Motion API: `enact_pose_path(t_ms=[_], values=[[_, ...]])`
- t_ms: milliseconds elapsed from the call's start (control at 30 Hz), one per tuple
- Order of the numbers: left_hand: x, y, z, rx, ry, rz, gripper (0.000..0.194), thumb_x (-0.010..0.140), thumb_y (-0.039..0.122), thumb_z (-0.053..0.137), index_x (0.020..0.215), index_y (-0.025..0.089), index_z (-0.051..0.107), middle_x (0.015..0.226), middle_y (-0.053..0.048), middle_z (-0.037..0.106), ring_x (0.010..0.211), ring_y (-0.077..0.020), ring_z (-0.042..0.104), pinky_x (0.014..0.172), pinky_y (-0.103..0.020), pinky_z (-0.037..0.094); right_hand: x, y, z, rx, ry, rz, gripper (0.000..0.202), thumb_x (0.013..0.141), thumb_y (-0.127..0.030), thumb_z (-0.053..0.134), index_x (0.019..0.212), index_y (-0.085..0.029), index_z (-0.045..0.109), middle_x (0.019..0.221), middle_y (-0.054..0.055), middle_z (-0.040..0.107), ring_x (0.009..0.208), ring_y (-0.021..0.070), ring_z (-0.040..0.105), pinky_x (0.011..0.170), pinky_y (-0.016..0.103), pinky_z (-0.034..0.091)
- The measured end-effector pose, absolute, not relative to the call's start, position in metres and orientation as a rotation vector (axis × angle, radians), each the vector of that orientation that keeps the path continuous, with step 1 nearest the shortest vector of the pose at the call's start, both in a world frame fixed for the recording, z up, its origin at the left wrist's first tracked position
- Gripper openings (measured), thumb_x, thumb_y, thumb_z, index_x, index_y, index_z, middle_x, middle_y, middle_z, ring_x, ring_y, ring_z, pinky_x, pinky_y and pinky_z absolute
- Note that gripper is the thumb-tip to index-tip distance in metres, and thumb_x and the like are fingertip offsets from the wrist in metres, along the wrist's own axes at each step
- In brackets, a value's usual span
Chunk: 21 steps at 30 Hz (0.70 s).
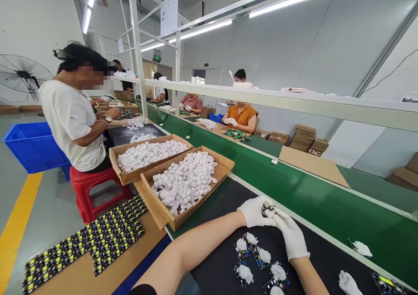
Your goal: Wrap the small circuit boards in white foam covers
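Both of my hands wear white gloves and meet over the black work mat [225, 199]. Between them is a small circuit board [269, 209], largely covered by the fingers. My left hand [256, 212] grips it from the left, and my right hand [290, 232] closes on it from the right. Just below the hands lie several circuit boards [243, 274] topped with lumps of white putty. At the lower right, a loose piece of white putty [348, 283] rests near another board [388, 282] with a yellow part.
Two cardboard trays [228, 166] heaped with white lumps stand to the left. Beyond the mat runs a green conveyor belt [313, 186] carrying a putty-topped board [361, 248]. A co-worker [70, 112] sits at the left; board panels [111, 234] lie below the trays. A shelf rail [294, 99] crosses overhead.
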<state>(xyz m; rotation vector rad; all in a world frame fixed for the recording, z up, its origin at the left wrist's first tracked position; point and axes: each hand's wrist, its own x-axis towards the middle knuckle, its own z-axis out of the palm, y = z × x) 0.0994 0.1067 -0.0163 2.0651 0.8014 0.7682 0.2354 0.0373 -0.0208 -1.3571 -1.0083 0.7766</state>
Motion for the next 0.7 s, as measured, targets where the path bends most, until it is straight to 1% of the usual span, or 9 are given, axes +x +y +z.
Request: enact_pose_path(t_ms=[100, 167, 267, 367, 500, 600, 700], values=[[0.0992, 0.1074, -0.0168, 2.175, 0.71, 0.77, 0.069, 0.057, 0.039, 0.079, 0.119, 0.022, 0.053, 0.11, -0.007, 0.062, 0.093, -0.0234, 0.061, 0.084, -0.034, 0.048, 0.2394, 0.038, -0.0201, -1.378, -0.996, 0.754, 0.035, 0.057, -0.044, 0.068, 0.08, -0.019, 0.075, 0.093, 0.008, 0.075, 0.097, 0.0317, 0.065, 0.083, 0.038, 0.054], [0.0991, 0.1072, -0.0167, 2.265, 0.669, 0.776, 0.07, 0.058, 0.042, 0.079, 0.12, 0.022, 0.055, 0.113, -0.009, 0.061, 0.096, -0.0258, 0.06, 0.085, -0.035, 0.047, 0.2411, 0.0383, -0.0199, -1.375, -0.978, 0.752, 0.033, 0.057, -0.044, 0.067, 0.077, -0.019, 0.075, 0.09, 0.009, 0.075, 0.095, 0.032, 0.065, 0.082, 0.039, 0.054], [0.0989, 0.1058, -0.0151, 2.351, 0.669, 0.799, 0.066, 0.063, 0.044, 0.076, 0.122, 0.023, 0.055, 0.105, -0.007, 0.063, 0.087, -0.023, 0.062, 0.08, -0.032, 0.048, 0.242, 0.0389, -0.0214, -1.36, -0.955, 0.745, 0.036, 0.058, -0.044, 0.066, 0.079, -0.017, 0.074, 0.093, 0.011, 0.074, 0.096, 0.0325, 0.065, 0.082, 0.04, 0.053], [0.099, 0.1044, -0.0125, 2.387, 0.701, 0.83, 0.058, 0.065, 0.039, 0.076, 0.118, 0.025, 0.059, 0.099, -0.004, 0.063, 0.083, -0.0202, 0.06, 0.078, -0.029, 0.047, 0.2415, 0.0397, -0.0239, -1.345, -0.937, 0.746, 0.04, 0.06, -0.045, 0.066, 0.084, -0.015, 0.073, 0.098, 0.013, 0.072, 0.098, 0.0324, 0.063, 0.082, 0.04, 0.053], [0.0999, 0.1041, -0.0103, 2.352, 0.757, 0.851, 0.05, 0.065, 0.033, 0.076, 0.112, 0.027, 0.062, 0.095, -0.002, 0.06, 0.076, -0.0166, 0.057, 0.076, -0.028, 0.046, 0.2403, 0.0403, -0.0248, -1.282, -0.957, 0.79, 0.051, 0.067, -0.053, 0.06, 0.1, -0.015, 0.071, 0.106, 0.013, 0.07, 0.097, 0.0299, 0.065, 0.081, 0.039, 0.054], [0.1004, 0.1036, -0.0101, 2.348, 0.759, 0.895, 0.047, 0.066, 0.03, 0.075, 0.111, 0.025, 0.063, 0.093, -0.003, 0.059, 0.076, -0.0171, 0.056, 0.077, -0.03, 0.046, 0.2389, 0.0393, -0.0236, -1.225, -1.009, 0.828, 0.054, 0.068, -0.056, 0.06, 0.105, -0.016, 0.069, 0.105, 0.012, 0.071, 0.094, 0.0285, 0.066, 0.081, 0.039, 0.054], [0.1004, 0.1022, -0.0095, 2.362, 0.763, 0.904, 0.043, 0.065, 0.024, 0.074, 0.107, 0.024, 0.064, 0.095, -0.003, 0.059, 0.076, -0.0165, 0.056, 0.076, -0.029, 0.046, 0.2368, 0.0376, -0.0217, -1.208, -1.058, 0.847, 0.047, 0.068, -0.053, 0.066, 0.1, -0.019, 0.071, 0.097, 0.008, 0.072, 0.088, 0.0266, 0.067, 0.081, 0.039, 0.054]])
